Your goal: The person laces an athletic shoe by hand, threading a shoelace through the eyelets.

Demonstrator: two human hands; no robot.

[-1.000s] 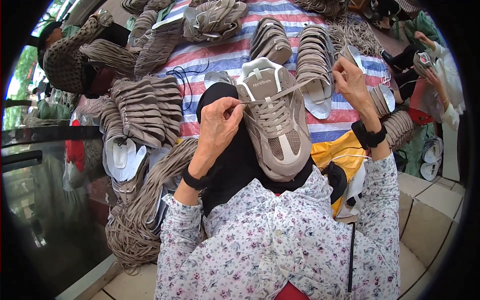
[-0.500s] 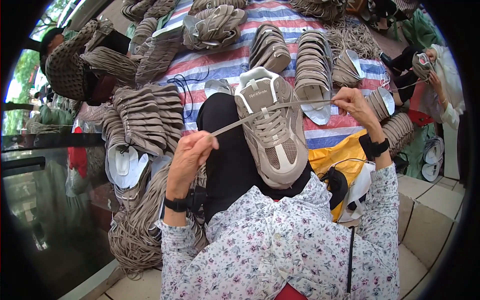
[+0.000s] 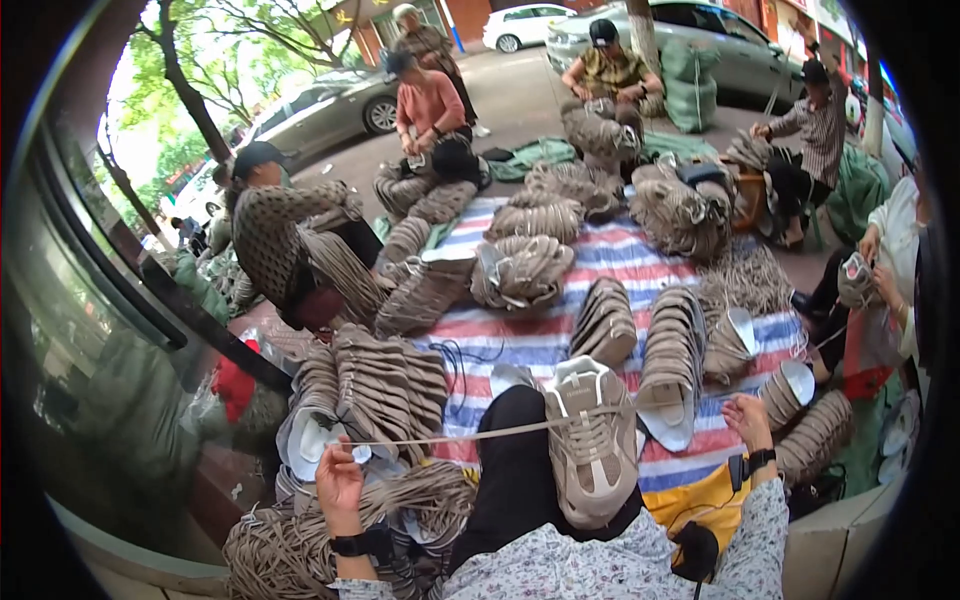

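Daylight, bright overall, light soft and diffuse. Upper left brightest: gaps between the trees (image 3: pixel 187 85) burnt out to near white, foliage pale. Glass panel (image 3: pixel 110 400) at left dark, carrying dim, murky reflections. Black trousers (image 3: pixel 512 480) sink to near-black, folds mostly lost. Slight blur throughout; marking on the shoe (image 3: pixel 595 450) smeared, right hand (image 3: pixel 748 422) soft-edged. Strong fisheye bending: ledge (image 3: pixel 150 566) at lower left curves. Corners black; bluish fringe along upper-left rim.

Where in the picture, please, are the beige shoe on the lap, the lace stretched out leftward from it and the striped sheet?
Beige shoe (image 3: pixel 592 445): head view, on its laced front.
Stretched lace (image 3: pixel 500 432): head view, along its length.
Striped sheet (image 3: pixel 530 340): head view, on a bare part.
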